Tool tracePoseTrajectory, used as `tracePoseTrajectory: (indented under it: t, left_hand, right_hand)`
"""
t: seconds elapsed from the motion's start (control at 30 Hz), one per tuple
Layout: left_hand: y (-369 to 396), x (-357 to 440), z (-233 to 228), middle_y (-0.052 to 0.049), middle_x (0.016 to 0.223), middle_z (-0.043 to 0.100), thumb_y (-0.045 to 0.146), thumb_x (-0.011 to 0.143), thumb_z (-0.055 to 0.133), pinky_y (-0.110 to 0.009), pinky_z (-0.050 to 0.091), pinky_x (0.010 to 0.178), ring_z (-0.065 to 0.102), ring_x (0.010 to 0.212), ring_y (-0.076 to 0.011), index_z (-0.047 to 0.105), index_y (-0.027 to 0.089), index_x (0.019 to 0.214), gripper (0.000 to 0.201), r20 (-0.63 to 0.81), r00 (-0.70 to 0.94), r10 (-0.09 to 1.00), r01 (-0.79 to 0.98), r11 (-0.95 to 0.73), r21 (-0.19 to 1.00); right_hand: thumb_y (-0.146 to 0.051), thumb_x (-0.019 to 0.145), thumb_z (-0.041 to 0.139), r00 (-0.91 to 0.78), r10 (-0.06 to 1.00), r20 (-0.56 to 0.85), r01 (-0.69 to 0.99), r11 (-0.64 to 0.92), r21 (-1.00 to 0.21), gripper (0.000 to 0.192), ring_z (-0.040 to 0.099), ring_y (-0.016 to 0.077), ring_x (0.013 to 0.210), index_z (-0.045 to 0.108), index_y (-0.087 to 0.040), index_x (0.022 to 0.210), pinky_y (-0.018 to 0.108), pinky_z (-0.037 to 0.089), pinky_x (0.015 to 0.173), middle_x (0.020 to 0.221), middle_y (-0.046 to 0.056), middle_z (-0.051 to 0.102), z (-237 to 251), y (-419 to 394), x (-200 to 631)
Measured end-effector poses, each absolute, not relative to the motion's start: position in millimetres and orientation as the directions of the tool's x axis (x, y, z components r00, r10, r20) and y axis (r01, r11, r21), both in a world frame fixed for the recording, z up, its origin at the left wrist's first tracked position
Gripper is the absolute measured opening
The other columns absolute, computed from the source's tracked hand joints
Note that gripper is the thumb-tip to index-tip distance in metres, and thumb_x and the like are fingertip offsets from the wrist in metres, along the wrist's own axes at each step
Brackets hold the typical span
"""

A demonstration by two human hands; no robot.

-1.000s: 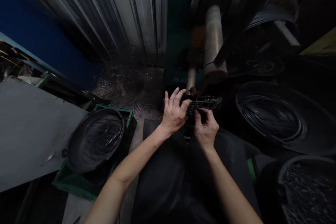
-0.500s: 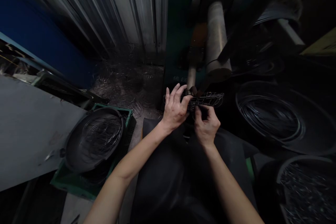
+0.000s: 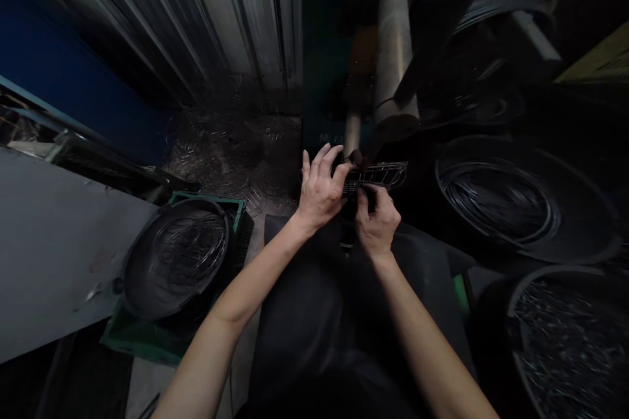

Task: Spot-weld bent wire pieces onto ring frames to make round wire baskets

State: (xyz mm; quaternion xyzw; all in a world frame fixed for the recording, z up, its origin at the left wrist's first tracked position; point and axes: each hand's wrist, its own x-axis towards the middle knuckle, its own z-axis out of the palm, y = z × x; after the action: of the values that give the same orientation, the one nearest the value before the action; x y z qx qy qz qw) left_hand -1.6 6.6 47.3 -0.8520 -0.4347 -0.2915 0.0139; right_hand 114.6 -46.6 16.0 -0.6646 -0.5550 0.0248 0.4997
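Dim workshop, corrugated metal wall far behind. Small oval wire-mesh basket frame (image 3: 378, 175) held under grey machine cylinder (image 3: 393, 52) — left hand (image 3: 319, 191) pinching its left end, right hand (image 3: 376, 222) gripping from below. Best kept level — fingers outside the mesh.

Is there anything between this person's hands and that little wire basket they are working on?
Nothing visible does. The left hand already grips the left end of the wire basket, and the right hand pinches it from below. Its right end sticks out free beneath the metal roller.
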Motion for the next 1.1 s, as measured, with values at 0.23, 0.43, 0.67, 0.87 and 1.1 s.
tracePoseTrajectory:
  t: [0.23, 0.43, 0.67, 0.87, 1.1]
  left_hand:
    - [7, -1, 51, -0.011, 0.14, 0.043, 0.027, 0.083, 0.057, -0.055, 0.013, 0.116, 0.032, 0.137, -0.0257, 0.05, 0.021, 0.112, 0.031, 0.483, 0.439, 0.758, 0.761, -0.599, 0.249]
    - [9, 0, 53, -0.014, 0.14, 0.042, 0.025, 0.078, 0.062, -0.055, 0.019, 0.114, 0.033, 0.137, -0.0284, 0.049, 0.019, 0.114, 0.039, 0.488, 0.453, 0.746, 0.752, -0.613, 0.241]
    - [-8, -17, 50, -0.017, 0.137, 0.044, 0.02, 0.073, 0.065, -0.056, 0.021, 0.113, 0.033, 0.136, -0.0314, 0.051, 0.015, 0.113, 0.043, 0.507, 0.55, 0.664, 0.664, -0.716, 0.216]
    - [-76, -84, 60, -0.005, 0.139, 0.045, 0.024, 0.081, 0.061, -0.054, 0.021, 0.115, 0.031, 0.138, -0.0229, 0.046, 0.033, 0.122, 0.045, 0.608, 0.69, 0.393, 0.392, -0.909, 0.142]
    - [-121, -149, 52, -0.004, 0.125, 0.057, 0.034, 0.086, 0.056, -0.048, 0.029, 0.114, 0.039, 0.134, -0.0207, 0.031, 0.035, 0.136, 0.055, 0.577, 0.711, 0.401, 0.389, -0.909, 0.151]
  right_hand:
    - [-0.043, 0.094, 0.038, 0.379, 0.773, 0.509, 0.701, 0.119, -0.703, 0.033, 0.06, 0.0178, 0.082, 0.058, -0.017, 0.093, 0.031, 0.048, 0.078, 0.088, 0.009, 0.063, 11, -45, 113]
    - [-0.04, 0.093, 0.04, 0.382, 0.766, 0.517, 0.689, 0.138, -0.712, 0.031, 0.061, 0.0182, 0.09, 0.06, -0.017, 0.101, 0.032, 0.048, 0.083, 0.096, 0.009, 0.065, 23, -59, 117]
    - [-0.049, 0.084, 0.053, 0.563, 0.737, 0.374, 0.683, -0.159, -0.713, 0.039, 0.062, 0.0224, 0.092, 0.064, -0.018, 0.105, 0.038, 0.048, 0.087, 0.101, 0.008, 0.066, 47, -163, 202]
    - [-0.056, 0.073, 0.056, 0.623, 0.781, 0.041, 0.558, -0.408, -0.723, 0.043, 0.063, 0.0257, 0.091, 0.067, -0.023, 0.098, 0.038, 0.048, 0.086, 0.097, 0.005, 0.068, 48, -201, 258]
    - [-0.039, 0.083, 0.05, 0.194, 0.937, -0.29, 0.63, -0.345, -0.696, 0.038, 0.057, 0.0251, 0.108, 0.066, -0.017, 0.11, 0.038, 0.04, 0.099, 0.116, 0.007, 0.064, 6, -118, 221]
